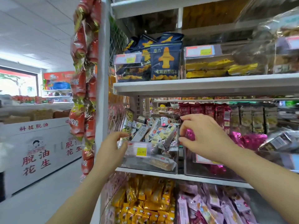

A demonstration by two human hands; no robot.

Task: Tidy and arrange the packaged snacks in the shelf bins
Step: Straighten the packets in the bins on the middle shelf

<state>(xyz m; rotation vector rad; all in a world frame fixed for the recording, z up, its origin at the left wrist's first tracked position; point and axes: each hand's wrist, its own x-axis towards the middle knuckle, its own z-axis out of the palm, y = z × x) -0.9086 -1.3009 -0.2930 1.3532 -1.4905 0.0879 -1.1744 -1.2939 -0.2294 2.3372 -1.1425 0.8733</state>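
The clear bin [145, 164] sat on the middle shelf [161, 172], just below the centre of the view at 6 o'clock, and was heaped with white packets [155, 131] lying at all angles. At its 9 o'clock side the left grip [111, 147] bracketed the front corner with thumb above and fingers below. Whether it had clamped on the wall or only touched it could not be told. At the bin's 3 o'clock side the right grip [205, 135] was pinched on a pink packet [189, 134], held above the divide between this bin and the neighbouring bin [191, 165], where more pink foil lay. The packets looked light, crinkly and slick, and the contents were probably brittle, so a squeeze across the middle risked crushing them. A hold on the sealed end or along the long edges seemed safer. The bin looked stiff and smooth-walled and likely to slide on the shelf, so it was best steadied at a corner or by its rim.
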